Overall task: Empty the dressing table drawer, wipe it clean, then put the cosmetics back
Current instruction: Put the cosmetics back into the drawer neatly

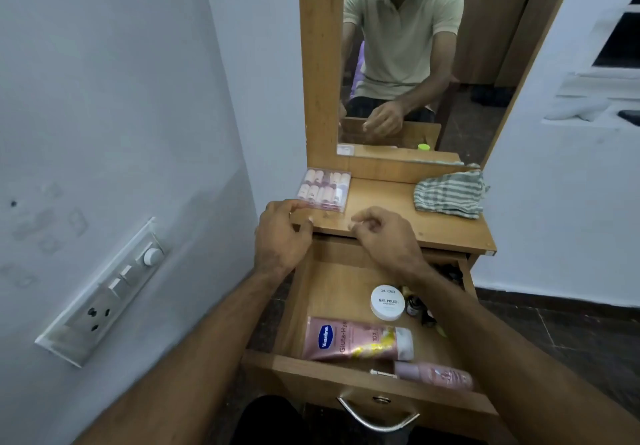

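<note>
Drawer (304, 292) pulled out; pink tube (353, 339), white jar (387, 302), pink bottle (433, 375) crowd its front right, rear floor bare. Left hand (280, 237) touches nail box (323, 189) at tabletop (388, 216) edge, fingers relaxed. Right hand (384, 237) loosely curled, empty, over tabletop's front edge. Striped cloth (450, 195) rear right.

my hands: 2, left (282, 233) and right (384, 237) | nail box (323, 189) on top: 1 | striped cloth (450, 195): 1 | in my drawer (346, 368): pink tubes 2 (356, 339) (433, 374), white jar (388, 302) 1 | small bottles: uncountable
</note>
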Demonstrator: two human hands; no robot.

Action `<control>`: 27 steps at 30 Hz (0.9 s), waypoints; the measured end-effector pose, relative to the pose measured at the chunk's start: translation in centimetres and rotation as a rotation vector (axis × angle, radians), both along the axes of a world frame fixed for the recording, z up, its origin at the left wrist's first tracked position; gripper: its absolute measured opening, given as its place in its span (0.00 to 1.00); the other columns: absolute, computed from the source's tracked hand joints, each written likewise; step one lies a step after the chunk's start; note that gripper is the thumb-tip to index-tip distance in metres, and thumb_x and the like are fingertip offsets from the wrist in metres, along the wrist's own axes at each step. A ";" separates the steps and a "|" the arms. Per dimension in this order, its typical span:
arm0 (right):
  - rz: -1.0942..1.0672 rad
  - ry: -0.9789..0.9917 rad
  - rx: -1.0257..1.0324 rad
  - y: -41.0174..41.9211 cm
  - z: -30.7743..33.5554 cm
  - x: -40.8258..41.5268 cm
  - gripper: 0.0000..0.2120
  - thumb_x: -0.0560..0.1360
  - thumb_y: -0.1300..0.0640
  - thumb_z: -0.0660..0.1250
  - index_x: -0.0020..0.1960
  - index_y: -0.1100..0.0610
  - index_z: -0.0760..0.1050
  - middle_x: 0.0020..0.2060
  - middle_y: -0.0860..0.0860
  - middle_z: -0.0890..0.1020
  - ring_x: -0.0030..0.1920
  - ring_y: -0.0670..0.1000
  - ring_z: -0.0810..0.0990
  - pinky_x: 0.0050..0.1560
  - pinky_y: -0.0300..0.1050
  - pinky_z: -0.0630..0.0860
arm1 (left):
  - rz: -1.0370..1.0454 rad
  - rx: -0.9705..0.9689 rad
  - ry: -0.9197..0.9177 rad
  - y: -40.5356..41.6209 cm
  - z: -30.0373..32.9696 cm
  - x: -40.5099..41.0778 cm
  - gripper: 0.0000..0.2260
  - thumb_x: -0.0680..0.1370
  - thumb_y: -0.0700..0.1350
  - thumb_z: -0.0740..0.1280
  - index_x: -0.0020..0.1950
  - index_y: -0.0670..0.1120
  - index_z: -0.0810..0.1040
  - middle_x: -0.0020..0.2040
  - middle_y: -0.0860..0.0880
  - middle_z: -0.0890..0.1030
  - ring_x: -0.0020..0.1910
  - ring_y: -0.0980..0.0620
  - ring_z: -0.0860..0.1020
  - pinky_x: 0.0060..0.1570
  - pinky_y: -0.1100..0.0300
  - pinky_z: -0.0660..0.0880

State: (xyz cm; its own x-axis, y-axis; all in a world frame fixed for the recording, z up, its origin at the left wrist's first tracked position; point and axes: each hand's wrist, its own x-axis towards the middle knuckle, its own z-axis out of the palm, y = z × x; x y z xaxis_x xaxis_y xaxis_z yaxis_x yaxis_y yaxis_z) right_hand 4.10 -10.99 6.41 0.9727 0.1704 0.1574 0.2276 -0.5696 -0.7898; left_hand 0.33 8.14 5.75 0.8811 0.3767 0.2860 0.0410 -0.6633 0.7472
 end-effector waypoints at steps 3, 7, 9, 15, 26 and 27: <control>0.012 0.098 0.046 2.0 1.0 2.7 0.21 0.77 0.50 0.71 0.69 0.51 0.76 0.58 0.49 0.81 0.58 0.49 0.80 0.56 0.42 0.74 | 0.027 -0.049 0.102 0.8 0.8 2.0 0.18 0.79 0.47 0.67 0.70 0.49 0.75 0.71 0.47 0.73 0.69 0.47 0.71 0.72 0.48 0.68; 0.051 0.250 -0.050 3.9 1.0 4.7 0.31 0.76 0.48 0.71 0.77 0.48 0.66 0.69 0.53 0.77 0.67 0.56 0.75 0.66 0.49 0.72 | -0.036 -0.116 0.292 0.9 1.5 3.4 0.23 0.82 0.47 0.62 0.77 0.46 0.66 0.77 0.46 0.68 0.74 0.45 0.67 0.71 0.52 0.65; 0.029 0.291 -0.094 4.4 0.8 5.0 0.34 0.75 0.45 0.69 0.78 0.43 0.62 0.72 0.53 0.74 0.70 0.57 0.71 0.71 0.53 0.68 | -0.088 -0.126 0.311 0.9 1.5 3.7 0.21 0.83 0.45 0.61 0.76 0.46 0.68 0.75 0.46 0.71 0.71 0.44 0.70 0.65 0.56 0.67; -0.024 0.294 -0.133 4.7 -0.2 4.3 0.33 0.74 0.39 0.68 0.77 0.39 0.65 0.76 0.49 0.68 0.74 0.56 0.65 0.72 0.50 0.57 | -0.067 -0.092 0.268 1.1 0.7 4.2 0.18 0.82 0.46 0.61 0.73 0.48 0.73 0.67 0.48 0.79 0.64 0.46 0.77 0.62 0.56 0.72; -0.139 0.075 0.072 4.8 -0.5 -0.6 0.13 0.78 0.50 0.70 0.60 0.52 0.84 0.55 0.48 0.86 0.52 0.47 0.82 0.60 0.49 0.79 | 0.211 -0.778 0.174 1.6 -0.9 2.1 0.07 0.78 0.36 0.67 0.55 0.44 0.77 0.52 0.41 0.83 0.44 0.47 0.82 0.44 0.53 0.82; -0.157 0.058 0.086 4.7 -0.7 -1.0 0.11 0.78 0.50 0.70 0.57 0.53 0.85 0.51 0.46 0.86 0.50 0.45 0.83 0.56 0.48 0.80 | 0.183 -0.822 0.181 1.6 -0.8 1.6 0.09 0.79 0.35 0.66 0.58 0.44 0.76 0.51 0.41 0.83 0.42 0.48 0.81 0.42 0.55 0.81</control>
State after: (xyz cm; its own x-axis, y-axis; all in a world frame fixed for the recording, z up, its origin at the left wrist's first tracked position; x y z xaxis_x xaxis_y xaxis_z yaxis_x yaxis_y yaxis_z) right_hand 3.12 -6.27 5.67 0.9942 0.0041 0.1076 0.0938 -0.5240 -0.8465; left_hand 1.97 9.78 4.92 0.7919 0.5434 -0.2785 0.2592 0.1139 0.9591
